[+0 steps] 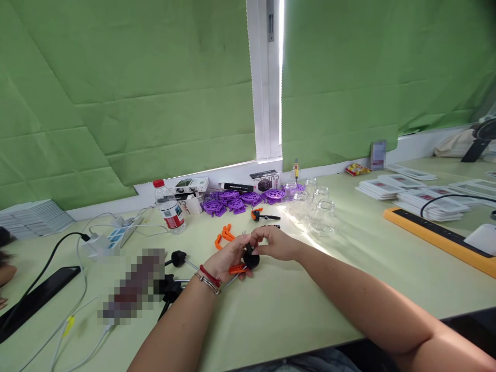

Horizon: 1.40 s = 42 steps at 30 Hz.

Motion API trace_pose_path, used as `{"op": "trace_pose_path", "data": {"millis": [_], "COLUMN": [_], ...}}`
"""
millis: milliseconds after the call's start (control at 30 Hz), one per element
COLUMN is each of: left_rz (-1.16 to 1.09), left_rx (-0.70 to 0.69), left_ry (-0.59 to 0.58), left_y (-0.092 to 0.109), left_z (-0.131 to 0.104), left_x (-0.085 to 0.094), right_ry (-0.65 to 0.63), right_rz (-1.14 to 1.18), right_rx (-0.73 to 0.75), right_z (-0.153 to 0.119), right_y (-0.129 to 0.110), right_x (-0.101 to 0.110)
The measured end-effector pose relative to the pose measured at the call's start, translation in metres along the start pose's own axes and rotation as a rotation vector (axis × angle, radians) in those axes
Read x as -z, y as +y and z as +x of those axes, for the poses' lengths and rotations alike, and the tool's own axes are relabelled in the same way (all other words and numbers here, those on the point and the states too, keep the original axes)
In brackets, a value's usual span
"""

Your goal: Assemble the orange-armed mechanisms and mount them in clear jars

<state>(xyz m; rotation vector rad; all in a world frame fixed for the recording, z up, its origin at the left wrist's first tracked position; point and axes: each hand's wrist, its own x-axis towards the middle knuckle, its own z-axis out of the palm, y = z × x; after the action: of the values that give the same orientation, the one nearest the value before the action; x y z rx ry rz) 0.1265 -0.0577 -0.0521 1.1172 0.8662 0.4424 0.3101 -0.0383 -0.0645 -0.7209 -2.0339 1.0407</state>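
Hands (276, 244) overlapping, black knob (252, 260) partly covered, orange piece (237, 269) too

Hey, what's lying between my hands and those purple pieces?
In the head view, orange pieces lie just beyond your left hand, and a black-and-orange part sits nearer the purple pieces. A dark item is partly hidden behind your right hand.

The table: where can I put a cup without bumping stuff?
Bare table lies between the left arm and right arm; another patch, between the right arm and orange bar. Crowded: the back, with purple parts and glass jars, and the left, with a power strip.
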Motion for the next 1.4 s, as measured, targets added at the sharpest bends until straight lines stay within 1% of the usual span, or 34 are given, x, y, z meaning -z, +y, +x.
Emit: {"op": "trace_pose_path", "data": {"millis": [633,767,867,933,1000,1167,1300,1400], "left_rz": [-0.018,-0.007,-0.009,-0.013,-0.011,-0.005,-0.009,-0.011], "left_rx": [0.005,0.004,0.008,0.013,0.015,0.015,0.017,0.017], "left_ry": [-0.021,-0.006,-0.003,-0.011,-0.009,0.005,0.0,0.016], "left_y": [0.0,0.0,0.0,0.0,0.0,0.0,0.0,0.0], "left_z": [0.001,0.001,0.001,0.001,0.0,0.0,0.0,0.001], "left_x": [0.002,0.002,0.002,0.002,0.001,0.0,0.0,-0.001], "right_ry": [0.03,0.012,0.035,0.052,0.038,-0.065,-0.078,-0.098], "right_rz": [0.007,-0.003,0.021,0.028,0.056,0.216,0.307,0.326], "right_rx": [-0.002,-0.014,0.009,-0.001,-0.039,-0.143,-0.166,-0.165], "right_z": [0.0,0.0,0.0,0.0,0.0,-0.001,-0.002,-0.002], "right_y": [0.003,0.002,0.002,0.002,0.004,0.008,0.012,0.014], "right_x": [-0.002,-0.001,-0.001,-0.001,-0.001,0.002,0.004,0.004]}}
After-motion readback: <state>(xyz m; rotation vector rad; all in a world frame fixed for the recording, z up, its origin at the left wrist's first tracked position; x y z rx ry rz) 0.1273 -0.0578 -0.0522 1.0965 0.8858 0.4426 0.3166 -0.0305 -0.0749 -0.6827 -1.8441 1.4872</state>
